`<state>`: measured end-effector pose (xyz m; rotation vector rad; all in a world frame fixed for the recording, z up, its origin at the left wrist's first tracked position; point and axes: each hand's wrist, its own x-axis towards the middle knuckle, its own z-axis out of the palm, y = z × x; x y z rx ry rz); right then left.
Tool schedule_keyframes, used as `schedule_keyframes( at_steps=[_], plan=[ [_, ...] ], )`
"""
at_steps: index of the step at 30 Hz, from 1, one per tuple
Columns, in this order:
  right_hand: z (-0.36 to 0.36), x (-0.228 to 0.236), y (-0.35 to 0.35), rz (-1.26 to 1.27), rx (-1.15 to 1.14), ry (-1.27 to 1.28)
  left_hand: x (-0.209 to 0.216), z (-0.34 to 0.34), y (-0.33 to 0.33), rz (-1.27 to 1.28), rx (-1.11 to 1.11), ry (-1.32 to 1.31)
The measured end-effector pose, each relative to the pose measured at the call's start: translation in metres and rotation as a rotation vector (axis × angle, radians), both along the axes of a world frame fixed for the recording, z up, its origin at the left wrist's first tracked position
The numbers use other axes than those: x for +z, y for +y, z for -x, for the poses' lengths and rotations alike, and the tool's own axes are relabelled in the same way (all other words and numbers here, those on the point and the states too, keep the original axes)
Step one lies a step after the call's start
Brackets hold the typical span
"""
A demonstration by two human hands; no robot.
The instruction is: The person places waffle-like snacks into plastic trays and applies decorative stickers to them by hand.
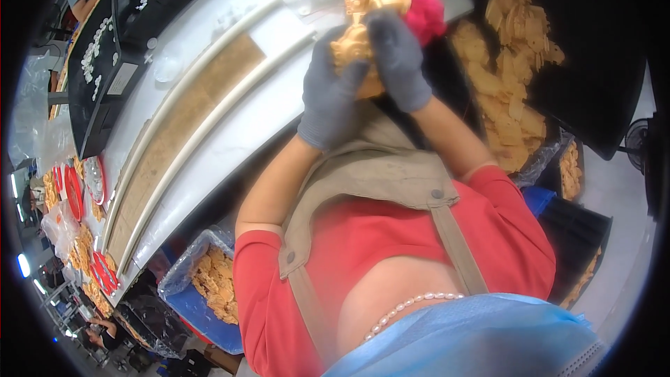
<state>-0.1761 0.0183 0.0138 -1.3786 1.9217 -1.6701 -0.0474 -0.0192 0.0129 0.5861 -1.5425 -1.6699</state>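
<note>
The left hand [326, 94] and right hand [399, 59] both hold the orange piece [352, 43], at the white table's [230, 132] near edge; the step seems to be handling it; next probably needs steady grip.

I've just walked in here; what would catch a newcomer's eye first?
Probably the shiny orange pieces at top centre, held between the gray-gloved left hand and right hand. Just beyond the right hand, a vivid pink item stands out, too blurred to identify. At the upper right lies a big orange heap of similar-coloured pieces.
</note>
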Motion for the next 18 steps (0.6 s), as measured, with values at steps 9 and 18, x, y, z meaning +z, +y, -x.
schedule_keyframes(
  at_steps=[9,18],
  plan=[
    [-0.001,0.024,-0.003,0.127,0.162,-0.263,0.003,0.008,0.017,0.121,0.226,0.071],
    [0.020,0.018,-0.010,0.216,0.277,-0.231,0.018,0.009,-0.008,0.015,0.135,0.168]
  ],
)
